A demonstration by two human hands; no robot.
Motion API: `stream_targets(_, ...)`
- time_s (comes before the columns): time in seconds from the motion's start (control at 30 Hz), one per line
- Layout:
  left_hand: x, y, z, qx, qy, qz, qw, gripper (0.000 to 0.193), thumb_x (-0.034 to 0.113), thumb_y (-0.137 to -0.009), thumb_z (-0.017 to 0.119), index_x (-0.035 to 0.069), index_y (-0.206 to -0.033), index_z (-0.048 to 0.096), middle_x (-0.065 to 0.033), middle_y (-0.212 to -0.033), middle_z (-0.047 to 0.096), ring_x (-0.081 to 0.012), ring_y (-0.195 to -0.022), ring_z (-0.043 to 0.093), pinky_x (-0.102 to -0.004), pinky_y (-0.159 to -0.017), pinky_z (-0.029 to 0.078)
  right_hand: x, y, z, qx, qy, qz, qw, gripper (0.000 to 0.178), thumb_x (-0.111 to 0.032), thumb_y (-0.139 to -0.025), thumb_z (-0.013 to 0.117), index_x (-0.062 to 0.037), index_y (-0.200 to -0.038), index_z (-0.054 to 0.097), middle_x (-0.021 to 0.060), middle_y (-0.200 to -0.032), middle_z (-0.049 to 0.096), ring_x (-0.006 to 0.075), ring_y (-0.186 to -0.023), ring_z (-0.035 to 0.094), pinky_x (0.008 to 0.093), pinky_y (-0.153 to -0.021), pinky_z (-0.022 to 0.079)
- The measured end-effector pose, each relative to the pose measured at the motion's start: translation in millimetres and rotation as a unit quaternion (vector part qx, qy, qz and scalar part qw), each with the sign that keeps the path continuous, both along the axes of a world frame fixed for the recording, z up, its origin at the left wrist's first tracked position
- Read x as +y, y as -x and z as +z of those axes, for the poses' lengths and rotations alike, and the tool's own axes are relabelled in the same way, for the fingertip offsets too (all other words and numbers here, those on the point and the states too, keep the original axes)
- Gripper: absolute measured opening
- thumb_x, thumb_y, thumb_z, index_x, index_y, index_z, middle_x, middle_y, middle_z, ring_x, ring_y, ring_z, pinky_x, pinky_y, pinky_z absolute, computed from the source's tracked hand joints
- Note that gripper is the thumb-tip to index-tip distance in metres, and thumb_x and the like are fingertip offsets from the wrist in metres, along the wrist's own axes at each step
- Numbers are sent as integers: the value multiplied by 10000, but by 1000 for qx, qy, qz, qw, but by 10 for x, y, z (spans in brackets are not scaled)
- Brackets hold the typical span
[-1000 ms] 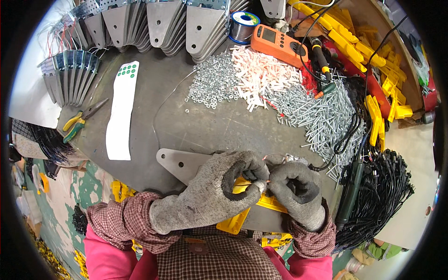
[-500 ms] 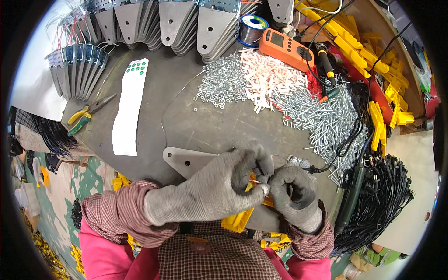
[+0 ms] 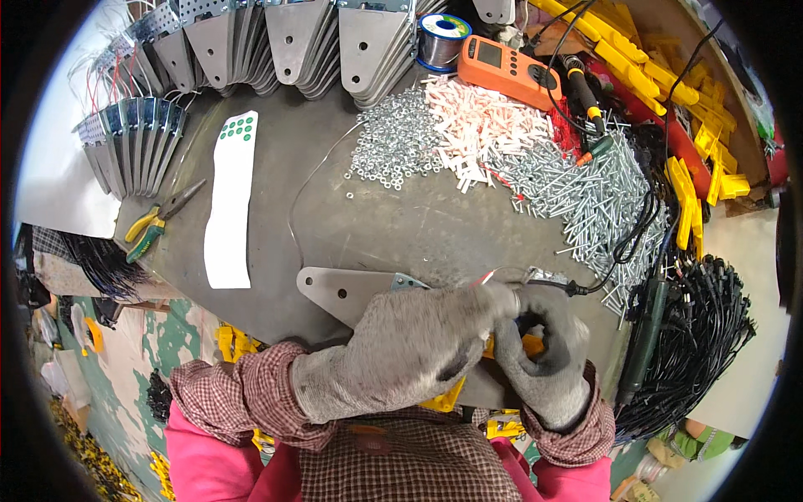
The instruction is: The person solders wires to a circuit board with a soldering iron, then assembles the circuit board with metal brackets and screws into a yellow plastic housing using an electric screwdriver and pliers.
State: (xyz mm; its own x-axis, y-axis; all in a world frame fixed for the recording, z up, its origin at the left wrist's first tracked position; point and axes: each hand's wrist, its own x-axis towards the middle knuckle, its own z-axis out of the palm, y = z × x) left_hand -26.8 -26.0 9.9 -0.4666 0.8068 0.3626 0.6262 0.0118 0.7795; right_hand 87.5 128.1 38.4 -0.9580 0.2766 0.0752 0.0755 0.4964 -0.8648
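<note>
My left hand [image 3: 410, 343] and my right hand [image 3: 545, 356], both in grey gloves, meet fingertip to fingertip near the table's front edge. Their fingers are closed, and what they pinch is hidden. Just above the left fingers a thin red and white wire [image 3: 487, 276] sticks out. Under my left hand lies a grey metal plate [image 3: 343, 293] with holes and a tapered end, partly covered. Yellow plastic [image 3: 530, 345] shows behind the right fingers. A black cable [image 3: 577, 289] with a silvery end runs up to the hands from the right.
Beyond lie piles of small nuts [image 3: 393, 138], pale plastic sleeves [image 3: 477, 125] and long screws [image 3: 594, 201]. An orange meter [image 3: 506, 71] and a solder spool [image 3: 442, 42] stand behind. Pliers [image 3: 159, 222] and a white sticker strip [image 3: 230, 209] are at left; black cables [image 3: 703, 351] at right.
My left hand has turned and shifted right, its fingers now against the right hand's. The red and white wire shows above them. The whole view has shifted slightly.
</note>
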Motion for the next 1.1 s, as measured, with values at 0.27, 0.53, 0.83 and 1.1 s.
stream_targets(0.27, 13, -28, 158, 249, 60, -51, 965, 482, 38, -741, 727, 101, -1195, 577, -84, -975, 667, -226, -675, 657, -354, -567, 529, 144, 87, 77, -33, -122, 75, 989, 284, -43, -753, 710, -46, -1027, 635, 125, -906, 651, 303, -743, 650, 341, -651, 533)
stream_targets(0.53, 33, 90, 35, -50, 105, 4, 993, 451, 113, -850, 675, 69, -1258, 490, -77, -822, 629, -200, -567, 578, -318, -542, 476, 152, 11, -11, -22, -264, 105, 959, 273, -68, -784, 675, -40, -1051, 627, 133, -850, 631, 287, -785, 656, 379, -673, 535)
stream_targets(0.83, -63, 77, 224, 229, 101, -95, 964, 306, 153, -862, 561, 136, -1161, 622, -78, -1160, 581, -210, -889, 618, -364, -674, 521, 306, 28, -106, -68, 133, 67, 986, 137, -52, -815, 726, -37, -933, 657, 58, -894, 640, 125, -705, 552, 260, -622, 434)
stream_targets(1.1, -958, 1109, 460, 368, 290, -13, 883, 276, 113, -792, 662, 97, -1068, 666, -74, -1145, 629, -297, -1065, 611, -431, -978, 440, 1476, 825, -29, 103, -274, -168, 942, 510, -123, -833, 694, -40, -1305, 520, 142, -1155, 624, 236, -1013, 642, 318, -882, 496)
